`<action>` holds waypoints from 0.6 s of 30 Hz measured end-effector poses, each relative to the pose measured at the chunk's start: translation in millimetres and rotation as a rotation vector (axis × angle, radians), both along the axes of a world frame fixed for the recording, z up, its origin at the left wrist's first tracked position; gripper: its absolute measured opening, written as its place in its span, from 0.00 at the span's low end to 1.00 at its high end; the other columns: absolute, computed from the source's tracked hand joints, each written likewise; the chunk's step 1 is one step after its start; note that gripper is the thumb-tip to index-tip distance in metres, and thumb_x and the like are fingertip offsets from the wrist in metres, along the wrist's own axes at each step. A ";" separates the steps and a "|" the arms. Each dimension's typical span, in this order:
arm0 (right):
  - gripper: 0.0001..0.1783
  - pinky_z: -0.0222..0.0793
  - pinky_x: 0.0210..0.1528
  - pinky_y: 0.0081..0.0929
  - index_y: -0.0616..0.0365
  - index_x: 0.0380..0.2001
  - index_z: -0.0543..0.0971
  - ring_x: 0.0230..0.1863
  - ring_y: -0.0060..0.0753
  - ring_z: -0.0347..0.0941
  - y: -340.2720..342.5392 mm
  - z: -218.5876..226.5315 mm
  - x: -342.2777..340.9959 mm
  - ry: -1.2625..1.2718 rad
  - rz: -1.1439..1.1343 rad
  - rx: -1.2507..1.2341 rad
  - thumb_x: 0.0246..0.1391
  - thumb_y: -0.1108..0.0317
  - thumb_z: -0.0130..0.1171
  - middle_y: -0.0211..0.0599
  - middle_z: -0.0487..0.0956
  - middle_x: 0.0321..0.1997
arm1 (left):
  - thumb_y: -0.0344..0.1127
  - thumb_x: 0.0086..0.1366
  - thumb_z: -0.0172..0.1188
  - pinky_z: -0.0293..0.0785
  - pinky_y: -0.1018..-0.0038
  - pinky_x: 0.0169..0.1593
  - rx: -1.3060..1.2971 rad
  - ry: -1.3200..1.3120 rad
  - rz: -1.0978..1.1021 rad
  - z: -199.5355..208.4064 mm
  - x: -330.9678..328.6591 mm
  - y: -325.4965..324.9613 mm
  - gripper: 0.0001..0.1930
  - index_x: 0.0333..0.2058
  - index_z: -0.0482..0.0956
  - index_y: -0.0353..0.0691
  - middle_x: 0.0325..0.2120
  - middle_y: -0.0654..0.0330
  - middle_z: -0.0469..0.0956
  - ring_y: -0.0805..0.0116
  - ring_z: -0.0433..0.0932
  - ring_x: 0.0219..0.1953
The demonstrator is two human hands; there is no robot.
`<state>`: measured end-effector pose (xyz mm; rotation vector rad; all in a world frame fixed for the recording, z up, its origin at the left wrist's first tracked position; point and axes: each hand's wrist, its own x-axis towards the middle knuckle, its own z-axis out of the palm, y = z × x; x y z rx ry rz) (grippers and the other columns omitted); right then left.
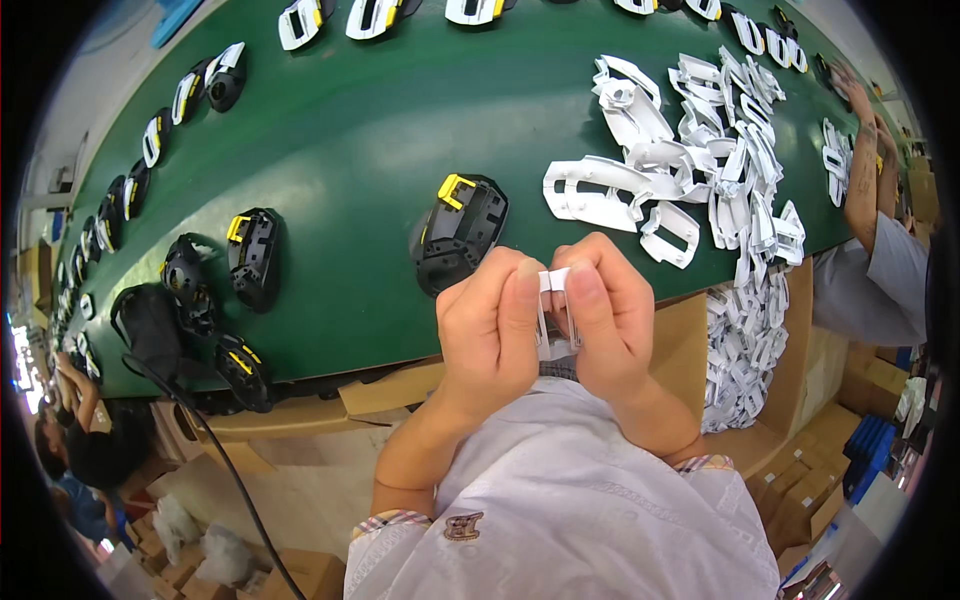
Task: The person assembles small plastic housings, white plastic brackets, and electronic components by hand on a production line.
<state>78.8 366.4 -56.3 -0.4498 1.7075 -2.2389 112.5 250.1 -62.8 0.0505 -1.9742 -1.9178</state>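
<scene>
Close to my body, a white plastic frame piece is pinched between both hands. My left hand grips its left side and my right hand its right side, thumbs side by side on top. Fingers cover much of the piece. Just beyond my left hand, a black plastic housing with a yellow insert lies on the green table. To the right, loose white frame parts are heaped on the tabletop.
An open carton full of white parts stands below the table edge at right. Several black housings and a black bag-like item with a cable lie at left. Finished-looking units line the far edge. Another person's arms reach in at right.
</scene>
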 end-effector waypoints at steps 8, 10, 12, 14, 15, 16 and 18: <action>0.13 0.53 0.20 0.16 0.61 0.27 0.69 0.19 0.12 0.56 -3.7 1.2 -5.5 -0.028 -0.013 0.146 0.63 0.66 0.44 0.25 0.68 0.18 | 0.27 0.66 0.47 0.62 0.78 0.20 -0.142 0.077 0.043 -11.9 -2.0 -2.7 0.10 0.24 0.70 0.32 0.15 0.60 0.68 0.73 0.66 0.16; 0.13 0.54 0.20 0.16 0.61 0.27 0.69 0.19 0.12 0.57 -4.8 -1.8 -3.5 -0.079 -0.021 0.202 0.63 0.66 0.44 0.25 0.68 0.17 | 0.27 0.65 0.47 0.61 0.78 0.20 -0.176 0.217 0.042 -15.2 -4.9 0.6 0.10 0.24 0.70 0.32 0.15 0.60 0.68 0.73 0.65 0.15; 0.12 0.55 0.20 0.17 0.61 0.27 0.69 0.19 0.13 0.58 -1.3 -5.7 3.7 -0.014 -0.059 0.161 0.63 0.66 0.44 0.26 0.69 0.17 | 0.27 0.65 0.47 0.61 0.78 0.20 -0.209 0.351 0.042 -18.0 -5.4 1.0 0.10 0.24 0.70 0.32 0.15 0.60 0.68 0.74 0.65 0.15; 0.12 0.57 0.21 0.18 0.61 0.27 0.69 0.19 0.14 0.59 -1.9 -3.4 5.5 0.097 -0.073 0.137 0.63 0.66 0.44 0.27 0.70 0.18 | 0.33 0.69 0.42 0.52 0.81 0.18 -0.088 0.098 0.055 -19.4 -2.3 0.0 0.15 0.23 0.67 0.34 0.13 0.64 0.66 0.81 0.59 0.15; 0.12 0.58 0.21 0.18 0.62 0.27 0.69 0.20 0.14 0.60 -1.5 -2.9 2.6 0.122 -0.030 0.192 0.63 0.66 0.44 0.27 0.70 0.18 | 0.34 0.69 0.42 0.52 0.81 0.19 -0.044 0.084 0.041 -18.9 -2.6 -0.4 0.16 0.23 0.67 0.34 0.13 0.64 0.66 0.82 0.58 0.15; 0.12 0.58 0.21 0.18 0.62 0.27 0.69 0.20 0.14 0.61 -1.6 -2.7 1.2 0.148 0.013 0.246 0.63 0.67 0.44 0.28 0.71 0.19 | 0.34 0.69 0.42 0.52 0.81 0.19 -0.047 0.084 0.039 -19.4 -2.0 -1.3 0.16 0.23 0.67 0.34 0.13 0.64 0.66 0.82 0.58 0.15; 0.12 0.54 0.20 0.16 0.60 0.27 0.68 0.19 0.12 0.57 -4.6 -5.5 2.1 0.105 0.023 0.173 0.64 0.66 0.42 0.25 0.68 0.19 | 0.34 0.70 0.42 0.51 0.82 0.19 -0.010 0.111 0.039 -22.3 -0.8 -2.1 0.16 0.23 0.67 0.34 0.14 0.65 0.66 0.82 0.59 0.15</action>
